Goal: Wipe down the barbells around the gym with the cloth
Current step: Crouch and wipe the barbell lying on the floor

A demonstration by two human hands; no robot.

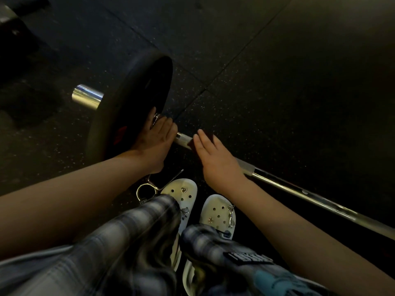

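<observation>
A steel barbell (299,190) lies on the dark rubber floor, running from lower right up to a black weight plate (130,92) at centre left. Its chrome sleeve end (87,99) sticks out past the plate. My left hand (157,137) grips the shaft right against the plate, fingers curled over it. My right hand (215,155) lies on the shaft a little to the right, fingers fairly straight, pressing a dark reddish cloth (210,136) onto the bar. Only the cloth's edges show around the hand.
A metal spring collar clip (147,186) lies on the floor by my white clogs (184,192), just below the left wrist. Plaid trouser legs fill the bottom. Dark gym equipment (12,20) stands at the top left. Speckled floor tiles stretch beyond the bar.
</observation>
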